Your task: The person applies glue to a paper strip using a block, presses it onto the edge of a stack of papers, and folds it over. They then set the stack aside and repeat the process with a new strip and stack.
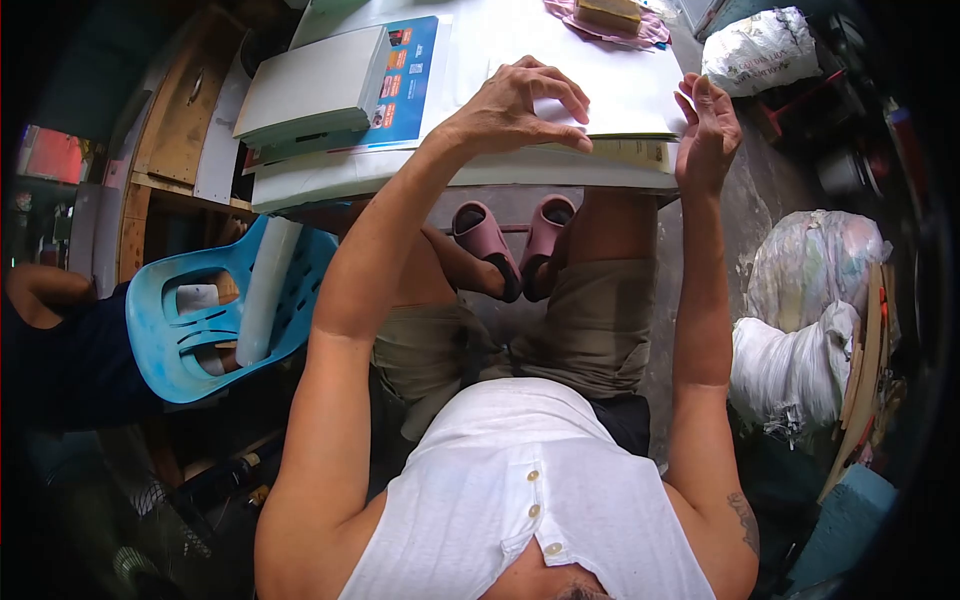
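Observation:
Above the white paper on the table, my left hand is held with its thumb and curved fingers apart, nothing between them. My right hand is raised beside the right edge of that paper, its fingers loosely bent and apart. A thick stack of white sheets sits to the left, on top of a blue printed sheet. At the back of the table, a brownish block rests on a pink cloth.
A blue plastic chair with a pale roll across it stands at left, near another person's arm. Wooden drawers are behind it. White sacks and a filled plastic bag lie at right.

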